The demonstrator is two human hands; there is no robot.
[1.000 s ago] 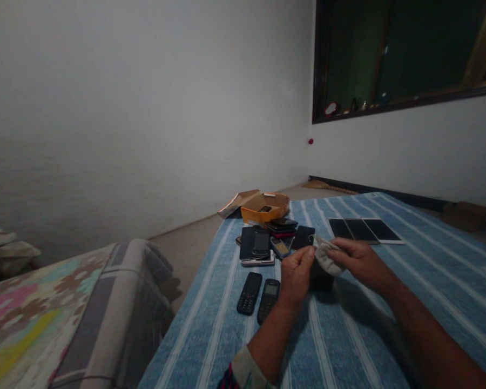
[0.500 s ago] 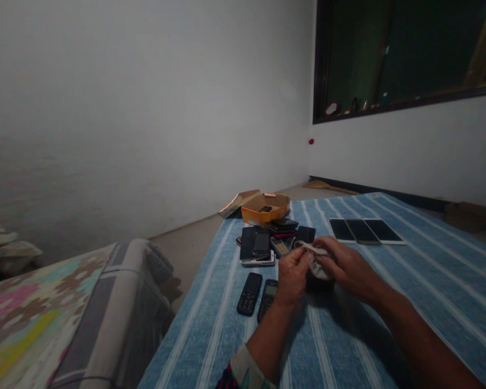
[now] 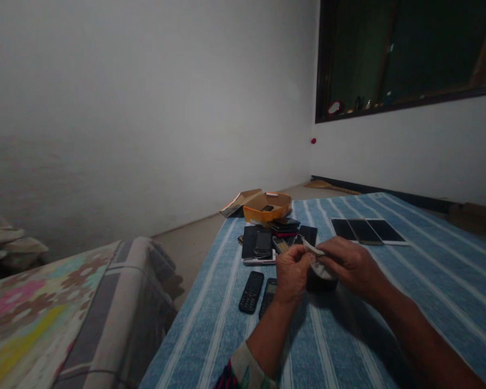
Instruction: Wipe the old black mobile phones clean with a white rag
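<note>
My left hand (image 3: 289, 274) and my right hand (image 3: 352, 266) are close together above the striped cloth. Both are closed with pinching fingers on a whitish, cloth-like piece (image 3: 314, 248), from which a thin loop or cord sticks up. Its exact kind does not show. Under it, between the hands, is a dark object (image 3: 322, 283), mostly hidden. Beside my left wrist lie a black keypad phone (image 3: 251, 292) and a second keypad phone (image 3: 268, 297), partly covered by the wrist. Just beyond my fingers is a pile of several phones (image 3: 262, 243).
Blue striped cloth (image 3: 210, 313) covers the surface. An opened orange box (image 3: 257, 216) stands at its far end, with something dark inside. Three flat phones (image 3: 364, 231) lie side by side to the right. A bed or bench with a flowered cover (image 3: 36, 302) is at the left.
Both hands keep hold of the whitish piece, and the fingers have shifted slightly on it. The thin cord now stands up more. The whole view has moved a little.
</note>
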